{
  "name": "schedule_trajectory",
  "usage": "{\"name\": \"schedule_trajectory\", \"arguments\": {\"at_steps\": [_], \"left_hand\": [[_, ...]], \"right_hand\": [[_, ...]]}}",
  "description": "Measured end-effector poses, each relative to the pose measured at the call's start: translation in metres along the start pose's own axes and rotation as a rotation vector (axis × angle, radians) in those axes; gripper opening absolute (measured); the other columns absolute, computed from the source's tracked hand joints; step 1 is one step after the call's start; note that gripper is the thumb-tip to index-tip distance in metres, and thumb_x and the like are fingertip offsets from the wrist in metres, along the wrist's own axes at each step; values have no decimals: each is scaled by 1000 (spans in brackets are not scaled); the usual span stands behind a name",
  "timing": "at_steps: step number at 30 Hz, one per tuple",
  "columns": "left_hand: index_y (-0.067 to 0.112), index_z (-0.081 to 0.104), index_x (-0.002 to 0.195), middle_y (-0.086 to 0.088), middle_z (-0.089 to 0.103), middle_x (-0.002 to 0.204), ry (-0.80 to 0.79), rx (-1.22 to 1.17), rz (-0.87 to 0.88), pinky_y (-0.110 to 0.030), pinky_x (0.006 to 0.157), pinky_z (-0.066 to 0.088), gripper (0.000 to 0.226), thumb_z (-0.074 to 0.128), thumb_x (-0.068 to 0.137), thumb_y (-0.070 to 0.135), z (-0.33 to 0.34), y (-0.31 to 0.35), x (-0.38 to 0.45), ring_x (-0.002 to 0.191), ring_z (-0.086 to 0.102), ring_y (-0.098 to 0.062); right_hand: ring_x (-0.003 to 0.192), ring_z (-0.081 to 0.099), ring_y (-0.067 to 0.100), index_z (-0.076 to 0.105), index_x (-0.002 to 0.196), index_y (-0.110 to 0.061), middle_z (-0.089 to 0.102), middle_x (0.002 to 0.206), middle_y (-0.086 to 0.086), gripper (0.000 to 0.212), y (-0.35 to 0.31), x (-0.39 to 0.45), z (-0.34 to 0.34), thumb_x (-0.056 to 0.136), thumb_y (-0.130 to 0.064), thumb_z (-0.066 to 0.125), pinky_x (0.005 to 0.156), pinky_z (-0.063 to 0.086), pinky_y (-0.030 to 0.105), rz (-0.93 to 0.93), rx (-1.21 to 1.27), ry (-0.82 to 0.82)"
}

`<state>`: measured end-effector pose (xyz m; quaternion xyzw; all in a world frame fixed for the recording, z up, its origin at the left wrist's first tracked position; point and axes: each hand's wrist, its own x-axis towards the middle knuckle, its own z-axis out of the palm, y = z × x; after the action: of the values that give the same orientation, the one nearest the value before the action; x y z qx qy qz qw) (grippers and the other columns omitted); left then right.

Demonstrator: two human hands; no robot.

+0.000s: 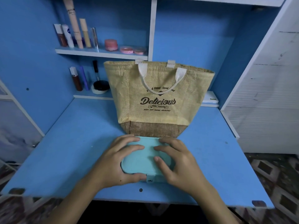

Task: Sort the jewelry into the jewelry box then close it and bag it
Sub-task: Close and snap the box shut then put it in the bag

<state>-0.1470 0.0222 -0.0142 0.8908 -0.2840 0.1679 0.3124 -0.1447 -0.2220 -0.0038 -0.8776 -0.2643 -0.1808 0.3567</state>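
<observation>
A closed teal jewelry box point(145, 160) lies on the blue desk point(72, 151), just in front of the bag. Its snap clasp point(150, 179) faces me. My left hand point(116, 162) holds the box's left end, with fingers over the lid and the thumb curled along the front wall beside the clasp. My right hand point(176, 164) lies on the right half of the lid, its fingers fairly straight and pressing down. A tan jute tote bag point(158, 101) printed "Delicious" stands upright behind the box, its mouth open and its white handles hanging. No loose jewelry shows.
Cosmetic tubes and pink jars point(111, 45) stand on the upper shelf. Bottles and a black jar point(100, 86) sit on the lower ledge left of the bag. A white slab point(210, 98) lies behind the bag's right side. A white cabinet point(267, 94) borders the desk on the right.
</observation>
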Motion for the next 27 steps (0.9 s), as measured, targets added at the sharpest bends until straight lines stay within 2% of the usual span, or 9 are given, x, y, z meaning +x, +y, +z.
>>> {"name": "schedule_trajectory", "arguments": {"at_steps": [3, 8, 10, 13, 16, 18, 20, 24, 27], "left_hand": [[20, 68, 122, 8, 54, 136, 17, -8, 6, -34, 109, 39, 72, 75, 70, 70, -1, -2, 3, 134, 46, -14], [21, 70, 117, 12, 61, 128, 15, -24, -42, -25, 106, 40, 69, 73, 70, 70, -7, -2, 17, 124, 52, -9], [23, 71, 114, 15, 63, 123, 10, -57, -91, -20, 103, 41, 65, 72, 68, 69, -11, 0, 25, 119, 54, -2], [27, 73, 109, 24, 66, 112, -14, -152, -221, -19, 97, 43, 59, 68, 67, 68, -19, 3, 39, 111, 57, 3], [35, 72, 104, 28, 67, 101, -66, -203, -322, -20, 83, 48, 53, 64, 67, 72, -26, 4, 51, 98, 62, 2], [37, 73, 102, 24, 69, 96, -101, -234, -385, -24, 78, 50, 54, 61, 65, 75, -29, 3, 57, 91, 64, -1], [37, 73, 99, 20, 71, 95, -122, -259, -436, -28, 79, 52, 55, 60, 63, 77, -31, 3, 64, 90, 65, -1], [37, 74, 91, 19, 72, 92, -128, -301, -474, -30, 82, 50, 52, 57, 62, 78, -32, 5, 71, 89, 64, 0], [39, 74, 90, 19, 72, 94, -134, -301, -472, -29, 82, 49, 50, 57, 63, 77, -32, 4, 71, 90, 64, 0]], "right_hand": [[119, 57, 14, 73, 109, -20, 62, 123, -6, 32, -1, 2, -1, 94, -43, 56, 100, 44, 23, 24, -16, -29], [112, 60, 11, 73, 109, -24, 66, 119, -10, 38, -10, 12, -7, 97, -49, 47, 88, 54, 33, 69, -76, -54], [112, 60, 9, 72, 111, -27, 66, 120, -12, 47, -16, 16, -12, 96, -60, 41, 87, 54, 29, 66, -126, -76], [108, 63, 9, 70, 117, -30, 67, 120, -15, 70, -21, 23, -17, 84, -82, 37, 79, 47, 21, 6, -300, -101], [101, 66, 9, 66, 121, -34, 68, 117, -19, 86, -21, 33, -20, 63, -94, 47, 71, 53, 27, -2, -415, -131], [95, 65, 9, 63, 122, -36, 67, 108, -21, 88, -20, 39, -21, 55, -92, 54, 64, 52, 27, -30, -450, -137], [95, 63, 11, 59, 123, -38, 64, 104, -21, 85, -18, 44, -22, 52, -85, 61, 61, 50, 28, -48, -451, -144], [90, 62, 12, 61, 117, -40, 63, 98, -19, 66, -16, 50, -20, 57, -65, 71, 58, 46, 26, -42, -440, -115], [87, 62, 12, 61, 116, -41, 63, 94, -18, 59, -15, 51, -19, 60, -60, 71, 57, 47, 27, -47, -430, -111]]}}
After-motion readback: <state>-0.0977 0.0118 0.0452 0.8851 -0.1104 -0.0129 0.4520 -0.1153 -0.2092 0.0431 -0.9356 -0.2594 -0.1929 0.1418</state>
